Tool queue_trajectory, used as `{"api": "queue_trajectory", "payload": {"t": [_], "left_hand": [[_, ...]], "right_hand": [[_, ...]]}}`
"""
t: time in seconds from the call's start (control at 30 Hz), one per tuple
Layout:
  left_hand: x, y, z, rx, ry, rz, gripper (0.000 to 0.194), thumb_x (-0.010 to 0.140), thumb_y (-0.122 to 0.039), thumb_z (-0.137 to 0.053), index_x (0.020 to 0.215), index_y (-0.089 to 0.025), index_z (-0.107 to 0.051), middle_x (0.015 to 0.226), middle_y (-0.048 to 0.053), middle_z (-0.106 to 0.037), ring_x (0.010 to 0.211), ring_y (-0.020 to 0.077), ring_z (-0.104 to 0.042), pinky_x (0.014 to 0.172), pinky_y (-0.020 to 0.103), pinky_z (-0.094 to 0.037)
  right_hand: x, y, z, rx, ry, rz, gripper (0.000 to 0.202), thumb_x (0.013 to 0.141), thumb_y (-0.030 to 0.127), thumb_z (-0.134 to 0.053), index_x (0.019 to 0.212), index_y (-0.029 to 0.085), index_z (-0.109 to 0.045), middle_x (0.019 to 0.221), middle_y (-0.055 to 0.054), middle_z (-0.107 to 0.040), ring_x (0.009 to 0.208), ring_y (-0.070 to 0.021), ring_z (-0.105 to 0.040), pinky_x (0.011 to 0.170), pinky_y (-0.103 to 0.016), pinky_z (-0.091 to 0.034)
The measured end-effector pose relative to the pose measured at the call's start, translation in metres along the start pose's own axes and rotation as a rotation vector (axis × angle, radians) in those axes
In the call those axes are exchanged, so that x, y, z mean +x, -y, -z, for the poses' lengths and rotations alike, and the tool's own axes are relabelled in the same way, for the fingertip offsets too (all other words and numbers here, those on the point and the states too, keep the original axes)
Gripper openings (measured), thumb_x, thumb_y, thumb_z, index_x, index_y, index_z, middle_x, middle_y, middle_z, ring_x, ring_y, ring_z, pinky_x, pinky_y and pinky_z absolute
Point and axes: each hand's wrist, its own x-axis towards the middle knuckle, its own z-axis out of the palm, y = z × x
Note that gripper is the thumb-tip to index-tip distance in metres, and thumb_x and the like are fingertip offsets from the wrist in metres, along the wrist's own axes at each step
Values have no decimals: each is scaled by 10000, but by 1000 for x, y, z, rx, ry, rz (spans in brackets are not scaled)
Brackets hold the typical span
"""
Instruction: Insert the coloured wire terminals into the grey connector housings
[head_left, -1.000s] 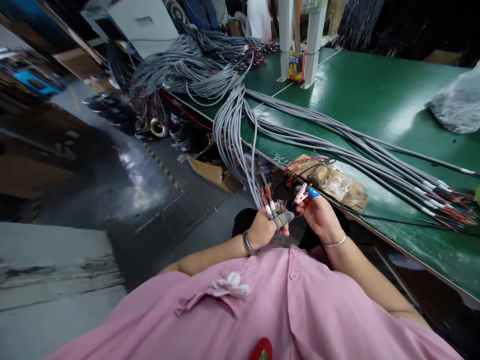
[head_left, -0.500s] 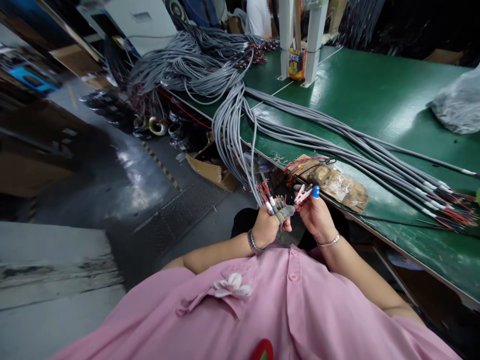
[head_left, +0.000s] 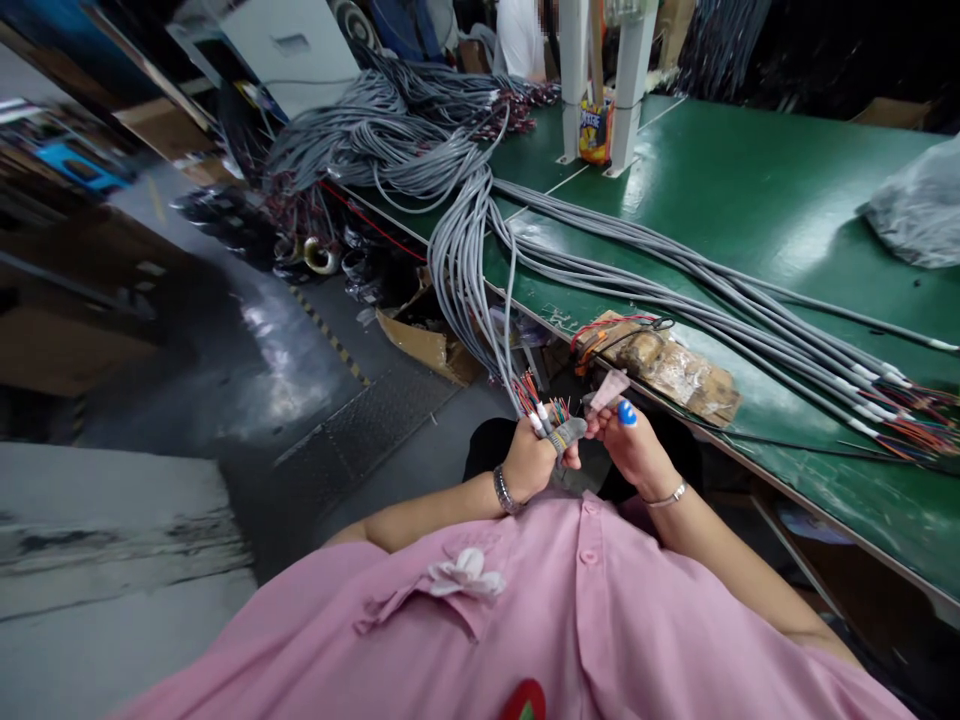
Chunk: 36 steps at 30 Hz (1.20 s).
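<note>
My left hand (head_left: 529,458), its thumb in a grey knit sleeve, is closed round the stripped ends of several grey cables (head_left: 469,260). Thin coloured wires (head_left: 529,388) and white tape bands stick up above the fist. Just right of it, my right hand (head_left: 634,448) has its fingers closed on a small pink-handled tool (head_left: 609,388) with a dark tip that points left. Its exact kind is hard to make out. A blue cover sits on the right thumb. Both hands are in front of the bench edge, close together.
More grey cables (head_left: 675,285) lie across the green bench (head_left: 750,170), with a big heap (head_left: 360,120) at its far left. A taped wooden block (head_left: 675,370) rests at the front edge. White posts, a plastic bag (head_left: 919,210) and a cardboard box (head_left: 427,340) are nearby.
The pink-handled tool has turned in my right hand; its spread handles now look like one wedge. My right thumb has dipped slightly. The left hand keeps its hold on the cables.
</note>
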Motion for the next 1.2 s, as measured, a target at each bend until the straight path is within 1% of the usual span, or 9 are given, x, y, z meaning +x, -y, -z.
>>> {"api": "queue_trajectory", "payload": {"t": [0.13, 0.27, 0.37, 0.53, 0.67, 0.77, 0.9, 1.07, 1.2], "left_hand": [[0, 4, 6, 62, 25, -14, 364, 719, -470, -738, 682, -138, -594, 516, -4, -608, 431, 110, -581, 440, 208, -467], [1, 8, 9, 95, 45, -31, 356, 728, -459, -740, 680, -123, -631, 536, 21, -633, 450, 115, -601, 440, 198, -447], [0, 8, 11, 46, 62, -23, 325, 723, -425, -755, 756, -113, -666, 600, 41, -674, 470, 121, -619, 431, 195, -438], [-2, 1, 14, -85, 180, 39, 309, 681, -337, -802, 843, -105, -679, 720, 72, -720, 533, 137, -658, 422, 179, -418], [-2, -5, 12, -170, 121, -19, 280, 651, -296, -823, 790, -111, -665, 688, 59, -710, 533, 144, -655, 400, 181, -399], [0, -7, 7, -189, 84, -75, 276, 641, -296, -828, 788, -118, -678, 668, 49, -701, 532, 144, -649, 394, 185, -392], [4, -8, -2, -196, 31, -111, 268, 621, -277, -834, 790, -129, -688, 678, 43, -705, 536, 146, -651, 392, 188, -389], [8, -4, -6, -173, 15, -109, 291, 615, -302, -836, 796, -127, -690, 688, 51, -713, 553, 156, -663, 397, 191, -395], [9, 0, -5, -155, 20, -96, 320, 612, -324, -837, 812, -123, -689, 691, 59, -716, 548, 159, -664, 382, 187, -386]], "right_hand": [[-11, -4, 5, -181, -7, 62, 226, 719, 393, -785, 806, 206, -691, 707, 10, -606, 640, -118, -520, 643, -257, -432], [-13, -5, 3, -264, -43, 119, 135, 771, 317, -750, 758, 203, -678, 678, 26, -588, 629, -104, -498, 628, -242, -401], [-12, -5, 1, -226, -60, 74, 156, 775, 340, -745, 782, 201, -674, 681, 29, -593, 614, -96, -497, 616, -236, -404], [-9, -5, 0, -76, -49, -52, 216, 739, 369, -772, 771, 194, -650, 639, 32, -577, 569, -98, -495, 588, -245, -431], [1, -1, 5, 126, -102, -87, 351, 794, 550, -661, 835, 201, -666, 680, 12, -598, 565, -102, -498, 585, -255, -472], [10, 3, 7, 100, -104, -37, 453, 811, 641, -579, 850, 201, -677, 779, -21, -648, 604, -109, -526, 587, -252, -479], [17, 6, 5, -86, -163, 133, 433, 828, 614, -580, 784, 195, -681, 719, -17, -637, 593, -110, -509, 588, -244, -465], [19, 6, -1, 63, -158, 41, 424, 775, 617, -644, 765, 195, -681, 703, -12, -625, 608, -120, -528, 594, -256, -482], [21, 6, -5, 158, -214, 60, 362, 727, 548, -735, 737, 192, -669, 683, 4, -618, 609, -111, -531, 604, -244, -487]]}}
